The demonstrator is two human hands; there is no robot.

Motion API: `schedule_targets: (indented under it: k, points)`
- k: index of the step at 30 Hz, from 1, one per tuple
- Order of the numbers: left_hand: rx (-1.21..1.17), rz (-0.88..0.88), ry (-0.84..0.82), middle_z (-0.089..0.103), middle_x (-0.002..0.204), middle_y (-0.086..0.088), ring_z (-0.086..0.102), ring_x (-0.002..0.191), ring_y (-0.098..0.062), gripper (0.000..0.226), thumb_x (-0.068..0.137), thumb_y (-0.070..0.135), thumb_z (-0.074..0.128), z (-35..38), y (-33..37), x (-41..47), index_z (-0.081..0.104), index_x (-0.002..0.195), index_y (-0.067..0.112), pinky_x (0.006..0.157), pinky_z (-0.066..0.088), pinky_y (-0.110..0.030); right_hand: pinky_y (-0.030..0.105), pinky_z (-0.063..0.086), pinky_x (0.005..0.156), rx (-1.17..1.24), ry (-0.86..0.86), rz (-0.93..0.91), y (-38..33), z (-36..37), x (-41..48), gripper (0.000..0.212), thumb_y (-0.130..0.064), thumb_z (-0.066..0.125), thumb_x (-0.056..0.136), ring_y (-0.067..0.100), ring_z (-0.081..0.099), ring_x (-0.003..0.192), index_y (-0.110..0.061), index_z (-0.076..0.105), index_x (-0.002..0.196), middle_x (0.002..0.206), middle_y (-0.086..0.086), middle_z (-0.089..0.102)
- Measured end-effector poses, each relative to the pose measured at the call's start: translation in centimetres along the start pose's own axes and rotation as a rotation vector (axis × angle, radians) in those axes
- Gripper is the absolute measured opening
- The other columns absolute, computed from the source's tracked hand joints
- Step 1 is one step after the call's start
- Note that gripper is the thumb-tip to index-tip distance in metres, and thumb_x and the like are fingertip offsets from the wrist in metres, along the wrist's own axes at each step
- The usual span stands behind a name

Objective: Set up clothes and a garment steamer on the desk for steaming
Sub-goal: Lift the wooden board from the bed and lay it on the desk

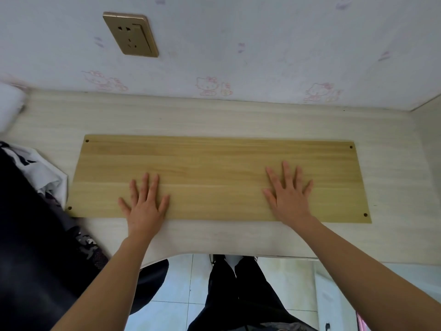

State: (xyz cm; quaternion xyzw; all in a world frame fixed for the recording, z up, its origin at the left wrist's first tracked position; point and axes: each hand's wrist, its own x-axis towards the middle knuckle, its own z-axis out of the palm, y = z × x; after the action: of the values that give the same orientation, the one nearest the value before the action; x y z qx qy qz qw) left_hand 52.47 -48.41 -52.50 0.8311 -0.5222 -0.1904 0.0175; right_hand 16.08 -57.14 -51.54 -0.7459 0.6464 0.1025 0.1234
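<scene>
Clothes (35, 211) lie heaped at the left end of the pale desk (214, 118), a dark garment with a white piece and a patterned one on top, their edge touching or just overlapping the left end of a wooden board (214, 168). That board lies flat on the desk, long side parallel to the wall (238, 32), with a small hole near each corner. Behind the board a bare strip of desk runs to the wall; in front of it a narrower strip runs to the desk's curved front edge; to the board's right, bare desk reaches a side panel. The left hand (144, 204) rests palm down on the board near its front edge, left of the middle, fingers spread and gripping nothing. The right hand (288, 194) lies the same way on the board's right part, flat and splayed, well apart from the left. On the wall above the board's left part sits a gold socket plate (130, 34). Whether the white blurred object beyond the board's far left corner is a steamer cannot be told. Below the desk edge dark trousers (238, 295) stand over a tiled floor (179, 283).
</scene>
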Motion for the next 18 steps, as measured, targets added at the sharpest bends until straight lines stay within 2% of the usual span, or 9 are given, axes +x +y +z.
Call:
schedule_targets:
  k: [8, 13, 18]
  points:
    - [0.013, 0.008, -0.025, -0.003, 0.160, 0.016, -0.011, 0.147, -0.020, 0.064, 0.094, 0.060, 0.031, -0.1, -0.3, -0.6, 0.003, 0.149, 0.046, 0.111, -0.002, -0.065, 0.071, 0.001, 0.108, 0.012, -0.006, 0.018, 0.0, 0.6, -1.3, 0.064, -0.067, 0.005, 0.087, 0.040, -0.014, 0.143, -0.047, -0.008, 0.147, 0.160, 0.002, -0.014]
    - [0.027, 0.008, 0.026, -0.010, 0.160, 0.012, -0.020, 0.146, -0.021, 0.065, 0.093, 0.061, 0.026, 0.0, 2.0, -2.0, -0.003, 0.149, 0.046, 0.111, -0.008, -0.065, 0.073, 0.007, 0.105, 0.029, 0.044, 0.014, -0.6, 0.5, -2.6, 0.065, -0.063, 0.016, 0.091, 0.043, -0.004, 0.144, -0.041, 0.001, 0.150, 0.161, 0.004, -0.007]
    - [0.028, 0.003, -0.056, -0.015, 0.159, 0.016, -0.023, 0.145, -0.023, 0.064, 0.092, 0.063, 0.026, 1.7, 4.6, -3.4, -0.011, 0.143, 0.056, 0.108, -0.005, -0.069, 0.074, 0.004, 0.105, 0.023, 0.019, -0.017, -0.4, 1.7, -3.8, 0.064, -0.065, 0.012, 0.091, 0.043, -0.010, 0.143, -0.044, -0.008, 0.148, 0.160, 0.005, -0.011]
